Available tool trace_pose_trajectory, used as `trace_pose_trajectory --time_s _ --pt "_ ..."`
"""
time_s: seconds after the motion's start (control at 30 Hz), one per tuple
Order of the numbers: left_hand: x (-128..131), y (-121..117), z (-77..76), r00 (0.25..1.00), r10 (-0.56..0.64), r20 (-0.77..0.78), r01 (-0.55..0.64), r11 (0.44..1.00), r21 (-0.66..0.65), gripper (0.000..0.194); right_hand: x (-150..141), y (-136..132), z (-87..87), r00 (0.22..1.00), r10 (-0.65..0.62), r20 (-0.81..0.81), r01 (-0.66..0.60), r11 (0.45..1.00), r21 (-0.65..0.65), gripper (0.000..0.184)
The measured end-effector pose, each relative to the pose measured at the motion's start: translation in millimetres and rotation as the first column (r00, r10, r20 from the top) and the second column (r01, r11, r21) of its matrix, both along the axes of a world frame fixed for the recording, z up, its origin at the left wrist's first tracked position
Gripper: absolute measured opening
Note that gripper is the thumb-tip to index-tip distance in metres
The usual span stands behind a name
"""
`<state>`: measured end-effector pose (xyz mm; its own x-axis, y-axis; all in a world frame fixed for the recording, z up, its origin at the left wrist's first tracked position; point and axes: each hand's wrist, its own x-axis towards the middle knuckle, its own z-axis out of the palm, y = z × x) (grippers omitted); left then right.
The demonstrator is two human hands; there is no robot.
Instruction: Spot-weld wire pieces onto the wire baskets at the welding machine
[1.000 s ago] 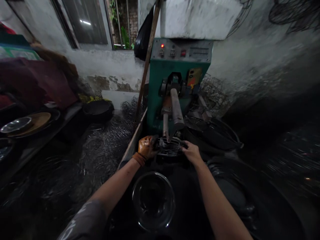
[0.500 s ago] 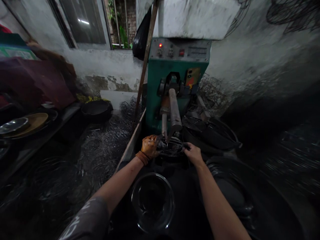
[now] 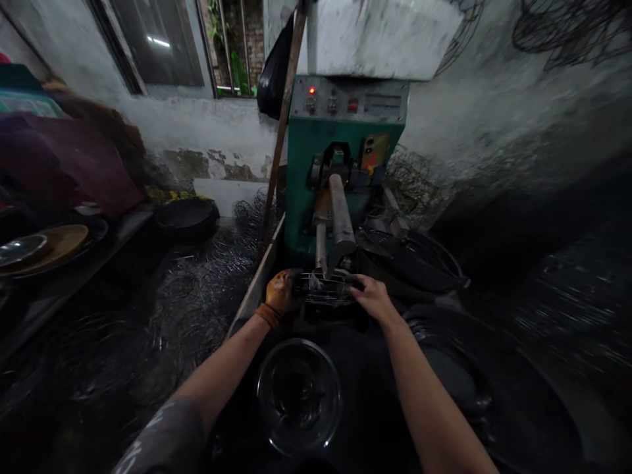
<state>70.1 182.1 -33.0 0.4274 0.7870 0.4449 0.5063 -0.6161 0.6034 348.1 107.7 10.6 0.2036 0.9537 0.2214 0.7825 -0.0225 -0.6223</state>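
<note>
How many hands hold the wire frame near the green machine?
2: the gloved left hand holds the left side of the wire frame, the right hand its right side.

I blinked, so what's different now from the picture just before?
The left hand and right hand shifted the wire piece slightly left by the rods of the green machine. Nothing was let go or newly grabbed. The machine, its lit red light and the shiny round thing stayed as they were.
</note>
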Motion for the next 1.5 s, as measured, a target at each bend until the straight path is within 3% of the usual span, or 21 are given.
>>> trace_pose_trajectory --time_s 0.2,0.43,0.9,1.17,1.5 --pt "-24.1 2.7 -17.9 0.994 0.039 0.105 -0.036 0.999 -0.033 0.059 -28.6 12.7 21.1 0.992 0.121 0.042 -0.12 0.993 -0.01 0.032" --pt "-28.0 5.5 -34.3 0.987 0.083 0.138 -0.073 0.995 -0.071 0.068 -42.8 20.8 33.2 0.97 0.23 0.079 -0.228 0.973 -0.035 0.031" --pt "-25.1 3.0 -37.3 0.985 -0.013 0.173 0.012 1.0 0.009 0.065 -26.3 19.5 34.7 0.938 0.343 0.047 -0.338 0.936 -0.094 0.031" --pt "-25.2 5.0 -46.7 0.986 0.006 0.169 -0.011 1.0 0.028 0.065 -18.6 20.1 35.7 0.854 0.473 0.215 -0.45 0.88 -0.151 0.021" --pt "-24.1 2.6 -44.3 0.981 0.036 0.192 -0.026 0.998 -0.052 0.064 -27.9 24.4 25.6 0.873 0.39 0.294 -0.382 0.92 -0.086 0.028"
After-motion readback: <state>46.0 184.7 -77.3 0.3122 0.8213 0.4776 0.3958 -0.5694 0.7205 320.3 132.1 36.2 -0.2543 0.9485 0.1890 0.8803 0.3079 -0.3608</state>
